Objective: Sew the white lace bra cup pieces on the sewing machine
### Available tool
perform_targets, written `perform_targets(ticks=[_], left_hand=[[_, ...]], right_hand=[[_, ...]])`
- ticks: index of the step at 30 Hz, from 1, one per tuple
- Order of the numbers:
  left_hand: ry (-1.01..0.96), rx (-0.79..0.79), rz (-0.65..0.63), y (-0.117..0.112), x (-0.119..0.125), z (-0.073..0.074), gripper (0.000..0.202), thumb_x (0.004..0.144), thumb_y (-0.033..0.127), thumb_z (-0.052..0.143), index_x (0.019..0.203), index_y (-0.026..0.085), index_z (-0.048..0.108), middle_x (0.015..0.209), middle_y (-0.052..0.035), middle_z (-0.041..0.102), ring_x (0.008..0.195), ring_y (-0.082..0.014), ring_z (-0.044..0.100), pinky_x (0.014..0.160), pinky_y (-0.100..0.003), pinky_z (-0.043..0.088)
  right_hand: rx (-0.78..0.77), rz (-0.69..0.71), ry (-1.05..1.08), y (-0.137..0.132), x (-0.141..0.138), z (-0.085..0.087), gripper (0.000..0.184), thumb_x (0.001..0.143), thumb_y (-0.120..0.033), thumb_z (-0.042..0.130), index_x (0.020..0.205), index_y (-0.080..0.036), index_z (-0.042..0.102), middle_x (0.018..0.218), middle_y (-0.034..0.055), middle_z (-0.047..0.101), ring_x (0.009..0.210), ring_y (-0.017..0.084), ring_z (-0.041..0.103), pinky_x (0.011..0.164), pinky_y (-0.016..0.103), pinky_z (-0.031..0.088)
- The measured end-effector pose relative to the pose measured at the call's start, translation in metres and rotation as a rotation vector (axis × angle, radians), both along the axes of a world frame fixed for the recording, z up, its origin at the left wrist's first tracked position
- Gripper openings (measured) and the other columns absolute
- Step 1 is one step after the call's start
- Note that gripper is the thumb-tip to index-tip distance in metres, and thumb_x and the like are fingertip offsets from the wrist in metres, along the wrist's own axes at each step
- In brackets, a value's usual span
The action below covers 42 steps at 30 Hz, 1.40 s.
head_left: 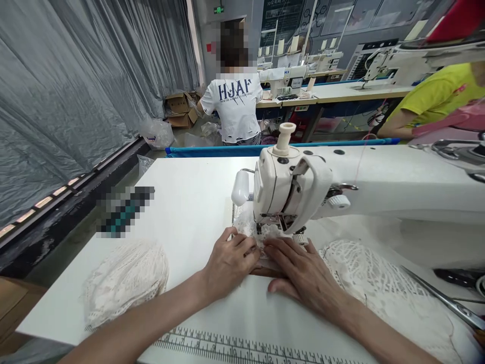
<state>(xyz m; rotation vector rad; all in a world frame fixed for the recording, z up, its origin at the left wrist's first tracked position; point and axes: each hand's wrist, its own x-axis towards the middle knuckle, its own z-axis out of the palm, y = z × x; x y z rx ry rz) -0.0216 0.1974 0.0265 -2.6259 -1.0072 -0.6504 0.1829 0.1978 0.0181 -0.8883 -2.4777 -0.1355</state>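
Note:
A white sewing machine (299,187) stands on the white table (182,202). Under its needle lies a strip of white lace fabric (250,227). My left hand (231,260) rests on the lace just left of the presser foot, with the fingers curled and pressing down. Beside it, my right hand (303,270) lies flat in front of the needle with the fingers stretched out on the fabric. The two hands almost touch at the fingertips.
One pile of lace (125,280) sits at the near left, another (371,278) at the right under the machine arm. Scissors (443,298) lie at far right. A printed ruler (227,349) lines the near edge. Two people work at other tables behind.

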Motion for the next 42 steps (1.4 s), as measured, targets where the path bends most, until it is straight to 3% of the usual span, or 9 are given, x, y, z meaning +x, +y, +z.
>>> perform_targets(ticks=[8, 14, 18, 24, 31, 37, 42], left_hand=[[-0.01, -0.037, 0.027, 0.013, 0.002, -0.002, 0.019, 0.09, 0.024, 0.051, 0.107, 0.017, 0.056, 0.102, -0.0066, 0.063, 0.09, -0.0172, 0.059, 0.085, -0.039, 0.041], [0.014, -0.021, 0.025, 0.01, 0.001, 0.0, 0.017, 0.09, 0.022, 0.051, 0.104, 0.015, 0.056, 0.098, -0.0067, 0.063, 0.089, -0.0172, 0.059, 0.087, -0.039, 0.042], [0.004, 0.024, 0.01, 0.007, 0.0, -0.001, 0.014, 0.091, 0.019, 0.049, 0.102, 0.014, 0.056, 0.099, -0.0074, 0.062, 0.096, -0.0178, 0.058, 0.09, -0.039, 0.041], [0.02, 0.003, 0.009, 0.006, 0.0, -0.002, 0.012, 0.092, 0.016, 0.045, 0.094, 0.013, 0.056, 0.085, -0.0041, 0.062, 0.083, -0.0157, 0.059, 0.082, -0.037, 0.041], [0.046, 0.009, 0.042, 0.005, 0.001, -0.002, 0.012, 0.092, 0.015, 0.045, 0.091, 0.013, 0.056, 0.084, -0.0035, 0.061, 0.078, -0.015, 0.058, 0.083, -0.037, 0.039], [0.042, -0.056, 0.087, 0.006, 0.001, -0.001, 0.015, 0.092, 0.018, 0.044, 0.1, 0.013, 0.055, 0.098, -0.0077, 0.062, 0.093, -0.0185, 0.058, 0.09, -0.041, 0.036], [0.057, -0.018, 0.081, 0.008, 0.0, 0.001, 0.023, 0.091, 0.019, 0.043, 0.112, 0.011, 0.05, 0.111, -0.0112, 0.06, 0.111, -0.0211, 0.052, 0.095, -0.044, 0.03]], right_hand=[[-0.049, -0.075, -0.107, 0.01, 0.004, 0.0, 0.063, 0.09, -0.062, 0.026, 0.121, -0.015, 0.053, 0.098, 0.0157, 0.067, 0.088, 0.029, 0.058, 0.081, 0.046, 0.034], [-0.047, -0.014, -0.073, 0.005, 0.005, 0.0, 0.056, 0.093, -0.057, 0.029, 0.12, -0.015, 0.053, 0.122, 0.0159, 0.058, 0.101, 0.029, 0.055, 0.086, 0.048, 0.032], [-0.055, 0.064, -0.01, 0.0, 0.005, 0.002, 0.05, 0.095, -0.051, 0.029, 0.114, -0.014, 0.056, 0.113, 0.0162, 0.062, 0.098, 0.026, 0.057, 0.088, 0.048, 0.032], [-0.052, 0.068, 0.003, -0.002, 0.003, 0.005, 0.049, 0.096, -0.049, 0.029, 0.11, -0.013, 0.058, 0.108, 0.0152, 0.064, 0.091, 0.024, 0.059, 0.086, 0.047, 0.032], [-0.039, 0.044, 0.025, -0.001, 0.002, 0.003, 0.045, 0.095, -0.05, 0.034, 0.108, -0.014, 0.058, 0.108, 0.0122, 0.065, 0.091, 0.023, 0.06, 0.088, 0.044, 0.029], [-0.029, -0.038, 0.058, 0.001, 0.002, 0.0, 0.044, 0.097, -0.047, 0.031, 0.107, -0.014, 0.058, 0.109, 0.0117, 0.065, 0.088, 0.022, 0.061, 0.088, 0.045, 0.026], [-0.014, -0.079, 0.057, 0.003, 0.003, 0.0, 0.041, 0.098, -0.042, 0.029, 0.107, -0.014, 0.058, 0.106, 0.0121, 0.066, 0.094, 0.024, 0.059, 0.089, 0.046, 0.025]])
